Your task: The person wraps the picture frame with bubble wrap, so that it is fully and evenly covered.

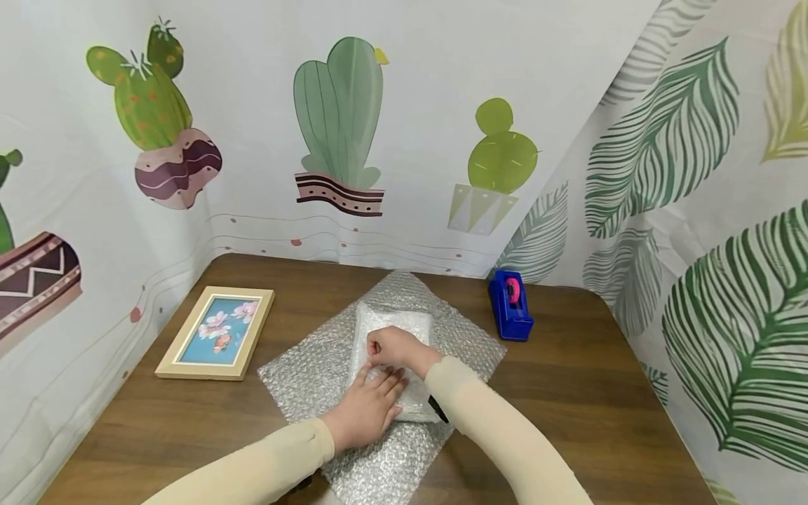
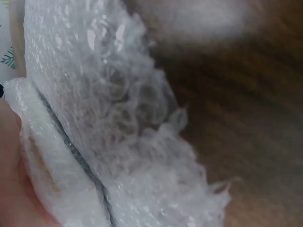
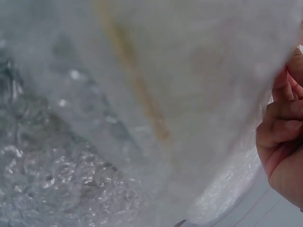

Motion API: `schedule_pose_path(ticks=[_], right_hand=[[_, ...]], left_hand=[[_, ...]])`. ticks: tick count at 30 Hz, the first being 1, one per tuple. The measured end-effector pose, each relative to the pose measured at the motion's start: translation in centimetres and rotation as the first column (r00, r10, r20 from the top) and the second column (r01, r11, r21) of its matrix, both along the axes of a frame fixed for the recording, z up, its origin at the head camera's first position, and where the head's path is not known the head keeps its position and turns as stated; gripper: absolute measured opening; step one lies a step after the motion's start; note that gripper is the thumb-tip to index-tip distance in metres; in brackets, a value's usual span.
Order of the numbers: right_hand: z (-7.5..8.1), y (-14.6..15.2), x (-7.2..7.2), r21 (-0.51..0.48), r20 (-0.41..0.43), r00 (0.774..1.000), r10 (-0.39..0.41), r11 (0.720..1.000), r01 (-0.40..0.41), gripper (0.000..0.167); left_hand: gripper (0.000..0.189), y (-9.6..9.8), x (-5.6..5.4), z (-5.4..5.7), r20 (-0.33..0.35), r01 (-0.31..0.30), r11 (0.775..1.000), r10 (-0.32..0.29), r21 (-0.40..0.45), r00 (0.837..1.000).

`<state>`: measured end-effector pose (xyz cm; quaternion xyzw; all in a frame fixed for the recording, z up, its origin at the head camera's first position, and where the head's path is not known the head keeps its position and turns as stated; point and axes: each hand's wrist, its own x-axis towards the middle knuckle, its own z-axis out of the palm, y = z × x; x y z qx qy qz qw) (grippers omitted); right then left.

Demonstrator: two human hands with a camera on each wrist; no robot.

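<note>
A flat rectangular package (image 1: 416,322) in bubble wrap lies on a larger bubble wrap sheet (image 1: 303,379), turned cornerwise. A yellow-brown edge (image 3: 142,99) shows through the wrap in the right wrist view. My left hand (image 1: 369,410) lies across the package's left side, fingers extended and pressing on it; part of that hand (image 2: 12,175) shows against the wrapped side in the left wrist view. Just beyond those fingertips, my right hand (image 1: 398,347) has its fingers curled and pinches the wrap over the package. The pinched bit itself is mostly hidden; curled fingers (image 3: 281,125) show in the right wrist view.
To the left lies a light wooden picture frame (image 1: 261,319) with a flower picture. A blue tape dispenser (image 1: 513,312) with a pink core stands at the back right of the brown table (image 1: 587,379). Behind it hangs a printed cloth (image 1: 416,126).
</note>
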<state>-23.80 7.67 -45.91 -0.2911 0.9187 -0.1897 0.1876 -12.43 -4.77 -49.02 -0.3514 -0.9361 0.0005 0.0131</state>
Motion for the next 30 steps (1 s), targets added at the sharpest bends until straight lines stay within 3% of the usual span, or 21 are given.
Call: schedule_pose_path(ticks=[5, 11, 16, 25, 30], right_hand=[[0.3, -0.3, 0.3, 0.107, -0.073, 0.997, -0.033, 0.993, 0.041, 0.032], [0.3, -0.2, 0.2, 0.261, -0.155, 0.986, -0.065, 0.960, 0.105, 0.046], [0.4, 0.5, -0.1, 0.266, -0.164, 0.982, -0.094, 0.954, 0.136, 0.049], [1.0, 1.5, -1.3, 0.300, -0.078, 0.984, -0.158, 0.938, 0.174, 0.041], [1.0, 2.2, -1.8, 0.299, -0.096, 0.987, -0.127, 0.942, 0.151, 0.042]], left_hand=[[0.049, -0.1, -0.2, 0.1, 0.019, 0.003, 1.000, -0.003, 0.018, 1.000], [0.051, 0.0, -0.2, 0.4, 0.053, -0.005, 1.000, 0.004, 0.026, 0.999], [0.052, 0.1, -0.4, 0.4, 0.081, -0.010, 1.000, 0.009, 0.014, 0.997], [0.052, 0.1, -0.4, 0.4, 0.104, -0.017, 1.000, 0.016, 0.007, 0.994], [0.052, 0.1, -0.4, 0.7, 0.122, -0.018, 1.000, 0.016, 0.015, 0.992]])
